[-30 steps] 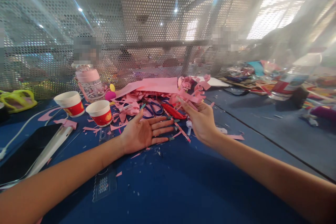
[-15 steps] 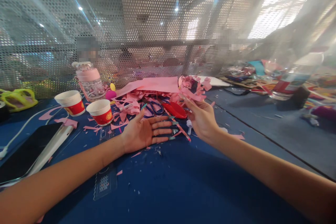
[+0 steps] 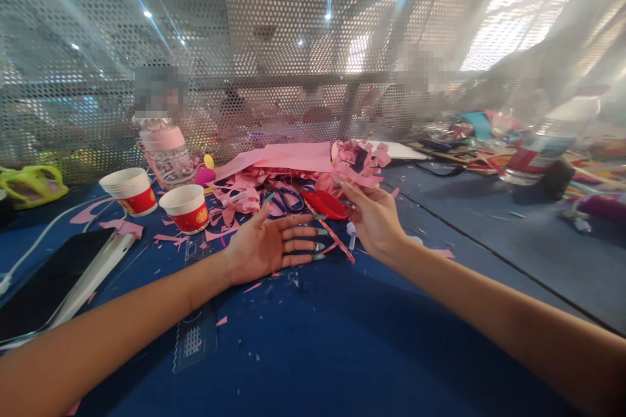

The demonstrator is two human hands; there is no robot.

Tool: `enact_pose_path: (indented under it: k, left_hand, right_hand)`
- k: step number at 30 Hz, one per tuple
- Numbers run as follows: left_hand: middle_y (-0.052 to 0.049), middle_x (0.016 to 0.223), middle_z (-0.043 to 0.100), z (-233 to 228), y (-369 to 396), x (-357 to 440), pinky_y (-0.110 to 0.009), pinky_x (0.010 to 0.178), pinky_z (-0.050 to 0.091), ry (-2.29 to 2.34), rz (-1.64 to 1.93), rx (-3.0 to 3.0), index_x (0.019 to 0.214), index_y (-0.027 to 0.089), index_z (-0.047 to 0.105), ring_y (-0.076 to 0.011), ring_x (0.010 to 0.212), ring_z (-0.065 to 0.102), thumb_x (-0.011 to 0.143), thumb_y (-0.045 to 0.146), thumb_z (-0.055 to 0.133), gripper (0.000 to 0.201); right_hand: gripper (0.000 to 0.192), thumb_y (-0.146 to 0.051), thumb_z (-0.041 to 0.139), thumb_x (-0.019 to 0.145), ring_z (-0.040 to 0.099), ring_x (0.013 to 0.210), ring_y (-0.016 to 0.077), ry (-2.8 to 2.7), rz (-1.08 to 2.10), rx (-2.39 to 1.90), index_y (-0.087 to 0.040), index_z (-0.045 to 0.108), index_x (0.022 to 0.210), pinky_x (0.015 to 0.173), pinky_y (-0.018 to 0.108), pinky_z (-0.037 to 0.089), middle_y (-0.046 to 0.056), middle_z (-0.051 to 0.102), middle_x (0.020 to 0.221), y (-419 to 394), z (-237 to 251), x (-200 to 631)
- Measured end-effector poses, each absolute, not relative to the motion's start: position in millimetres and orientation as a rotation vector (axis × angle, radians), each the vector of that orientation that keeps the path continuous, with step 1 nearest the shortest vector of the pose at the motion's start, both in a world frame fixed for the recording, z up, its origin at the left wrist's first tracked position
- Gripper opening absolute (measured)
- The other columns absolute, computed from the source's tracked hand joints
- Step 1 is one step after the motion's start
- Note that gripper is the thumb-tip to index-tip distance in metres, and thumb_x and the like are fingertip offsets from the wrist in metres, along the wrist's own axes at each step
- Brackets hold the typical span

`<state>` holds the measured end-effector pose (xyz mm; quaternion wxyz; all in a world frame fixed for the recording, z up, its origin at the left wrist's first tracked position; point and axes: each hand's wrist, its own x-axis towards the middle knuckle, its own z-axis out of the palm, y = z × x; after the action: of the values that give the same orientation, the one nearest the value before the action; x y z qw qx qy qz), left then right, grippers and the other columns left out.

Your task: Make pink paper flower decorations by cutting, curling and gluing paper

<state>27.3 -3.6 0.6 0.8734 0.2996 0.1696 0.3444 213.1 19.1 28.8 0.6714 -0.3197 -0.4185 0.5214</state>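
Spreading under everything is one blue table (image 3: 313, 352). One big heap of pink paper (image 3: 298, 158) lies at its back. Two bottles are here: one pink bottle (image 3: 173, 164) left, one clear bottle (image 3: 540, 143) right. Two hands: the left hand (image 3: 264, 247) is wide open, palm up; the right hand (image 3: 376, 221) pinches one curly pink paper bunch (image 3: 364, 177) at the heap's right end. One stack of cups (image 3: 132, 195) sits beside one more cup (image 3: 188, 210). One thin pink stick (image 3: 342, 245) lies between the hands.

Open lane close in, blocked farther out.
I could slide through over the near blue table (image 3: 342, 339); between the left hand (image 3: 259, 251) and the right hand (image 3: 379, 221) a thin pink stick (image 3: 338, 239) lies in the gap, and past it the pink paper (image 3: 293, 159) and perforated screen (image 3: 283, 13) block me.
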Motion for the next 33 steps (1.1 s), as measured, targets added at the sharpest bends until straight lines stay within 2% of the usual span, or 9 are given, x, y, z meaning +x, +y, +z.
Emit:
enact_pose_path:
  k: [6, 10, 14, 18, 26, 33]
  left_hand:
    - [-0.011, 0.095, 0.067, -2.3, -4.2, 26.9, -0.039, 0.086, 0.040, 0.357, 0.715, 0.688, 0.118, 0.005, 0.053, -0.0215, 0.087, 0.061, 0.086, 0.042, 0.042, 0.049]
    - [-0.009, 0.100, 0.067, -2.5, -7.1, 27.8, -0.037, 0.091, 0.040, 0.344, 0.711, 0.781, 0.118, 0.007, 0.054, -0.0215, 0.094, 0.061, 0.073, 0.021, 0.059, 0.048]
    - [-0.007, 0.094, 0.070, -2.1, -10.1, 29.0, -0.036, 0.091, 0.041, 0.394, 0.767, 0.858, 0.110, 0.010, 0.060, -0.0195, 0.092, 0.063, 0.064, 0.005, 0.062, 0.046]
    - [-0.005, 0.083, 0.072, -4.2, -10.8, 29.4, -0.034, 0.090, 0.043, 0.417, 0.841, 0.895, 0.103, 0.011, 0.064, -0.0181, 0.087, 0.066, 0.064, 0.005, 0.066, 0.040]
    - [-0.002, 0.078, 0.073, -7.9, -7.5, 29.3, -0.024, 0.082, 0.047, 0.523, 0.947, 0.904, 0.083, 0.014, 0.070, -0.0126, 0.077, 0.067, 0.060, 0.009, 0.074, 0.024]
    - [-0.003, 0.077, 0.073, -6.3, -6.7, 29.5, -0.024, 0.082, 0.047, 0.563, 0.952, 0.885, 0.083, 0.012, 0.071, -0.0120, 0.075, 0.066, 0.062, 0.010, 0.069, 0.021]
  right_hand:
    - [0.003, -0.021, 0.071, 0.064, 0.055, 0.055, 0.0065, -0.947, 1.170, -0.742, -0.021, 0.070, 0.066, 0.061, 0.021, 0.048, -0.004, 0.064, 0.058, 18.0, 29.2, 213.0]
    - [0.003, -0.021, 0.071, 0.064, 0.055, 0.055, 0.0062, -0.945, 1.182, -0.750, -0.020, 0.071, 0.068, 0.062, 0.021, 0.048, -0.004, 0.064, 0.059, 17.0, 29.3, 212.9]
    - [0.005, -0.021, 0.072, 0.062, 0.054, 0.055, 0.0059, -0.932, 1.192, -0.753, -0.020, 0.070, 0.066, 0.062, 0.020, 0.047, -0.004, 0.064, 0.060, 15.8, 30.1, 212.9]
    - [0.006, -0.020, 0.073, 0.060, 0.054, 0.055, 0.0060, -0.928, 1.185, -0.768, -0.020, 0.070, 0.066, 0.060, 0.020, 0.047, -0.004, 0.064, 0.059, 15.4, 30.8, 212.4]
    - [0.007, -0.023, 0.072, 0.062, 0.055, 0.057, 0.0079, -0.962, 1.158, -0.803, -0.020, 0.069, 0.067, 0.062, 0.023, 0.048, -0.004, 0.063, 0.060, 16.4, 28.7, 212.6]
    - [0.012, -0.023, 0.074, 0.058, 0.054, 0.058, 0.0066, -0.949, 1.176, -0.792, -0.020, 0.071, 0.069, 0.059, 0.020, 0.046, -0.004, 0.065, 0.064, 15.4, 29.2, 212.7]
